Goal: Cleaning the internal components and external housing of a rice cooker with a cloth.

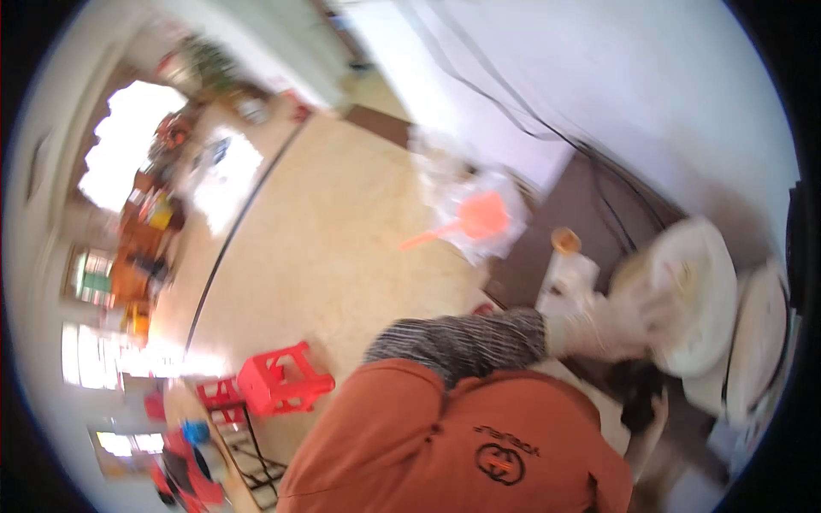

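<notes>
My left hand (606,327), in a pale glove below a black-and-white striped sleeve, reaches right to a white rounded container (712,308). Its fingers blur against the container's near side, so I cannot tell whether they grip it. Something yellowish shows inside the container. Just beyond the wrist stands a white thing, perhaps a bottle (567,276), with a brown round top. To the container's right is another white rounded object (757,340) with a dark rim. A black object (638,394) sits below the container, blurred. My right hand cannot be made out.
An orange plastic paddle-like thing with a handle (484,215) lies on clear plastic bags (442,160) by the wall. Black cables (545,125) run along the white wall (641,77). Red plastic stools (276,381) and a wooden-topped table (208,429) stand at the left.
</notes>
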Tool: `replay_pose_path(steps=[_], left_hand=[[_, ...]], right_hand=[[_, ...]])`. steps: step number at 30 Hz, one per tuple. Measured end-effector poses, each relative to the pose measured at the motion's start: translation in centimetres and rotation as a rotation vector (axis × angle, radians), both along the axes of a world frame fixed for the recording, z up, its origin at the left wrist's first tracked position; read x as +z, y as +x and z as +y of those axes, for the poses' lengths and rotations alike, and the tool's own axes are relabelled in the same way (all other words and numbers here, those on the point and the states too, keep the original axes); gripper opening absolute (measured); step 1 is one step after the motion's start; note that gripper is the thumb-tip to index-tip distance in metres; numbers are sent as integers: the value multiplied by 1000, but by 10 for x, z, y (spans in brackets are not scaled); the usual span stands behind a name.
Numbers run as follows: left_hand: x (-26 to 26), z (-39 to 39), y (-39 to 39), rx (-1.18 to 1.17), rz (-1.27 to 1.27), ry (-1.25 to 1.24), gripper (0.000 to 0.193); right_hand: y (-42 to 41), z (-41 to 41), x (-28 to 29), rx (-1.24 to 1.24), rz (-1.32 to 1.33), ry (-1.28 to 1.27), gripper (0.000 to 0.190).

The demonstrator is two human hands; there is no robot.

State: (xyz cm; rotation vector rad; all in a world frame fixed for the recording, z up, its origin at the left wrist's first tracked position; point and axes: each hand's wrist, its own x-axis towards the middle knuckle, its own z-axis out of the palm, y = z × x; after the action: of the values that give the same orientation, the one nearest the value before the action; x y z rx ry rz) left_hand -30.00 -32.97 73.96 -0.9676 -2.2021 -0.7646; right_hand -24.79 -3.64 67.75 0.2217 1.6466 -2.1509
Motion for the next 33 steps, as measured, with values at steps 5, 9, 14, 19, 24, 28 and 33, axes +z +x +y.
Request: replay_pose_path(steps=[5, 9, 14, 19, 24, 28, 33], left_hand=[[-20, 5, 7, -33, -98, 91, 51], [-21, -17, 29, 193, -132, 189, 61], [-45, -74, 65, 494, -396, 278, 63], [-47, -117, 82, 635, -535, 509, 50], [-102, -167, 102, 941, -576, 413, 68], [-142, -172, 68, 892, -585, 312, 76], [-131, -157, 32, 770, -606, 178, 80]], right_hand=[[-45, -3, -63, 30, -202, 32, 57], [-80, -58, -62, 241, -200, -89, 53], [-97, -118, -71, 417, -252, -231, 50], [-79, -91, -66, 317, -319, -241, 46], [-53, 17, -63, 43, -207, 111, 43], [-28, -16, -22, -24, -111, 90, 50], [-3, 9, -12, -58, -155, 50, 61]])
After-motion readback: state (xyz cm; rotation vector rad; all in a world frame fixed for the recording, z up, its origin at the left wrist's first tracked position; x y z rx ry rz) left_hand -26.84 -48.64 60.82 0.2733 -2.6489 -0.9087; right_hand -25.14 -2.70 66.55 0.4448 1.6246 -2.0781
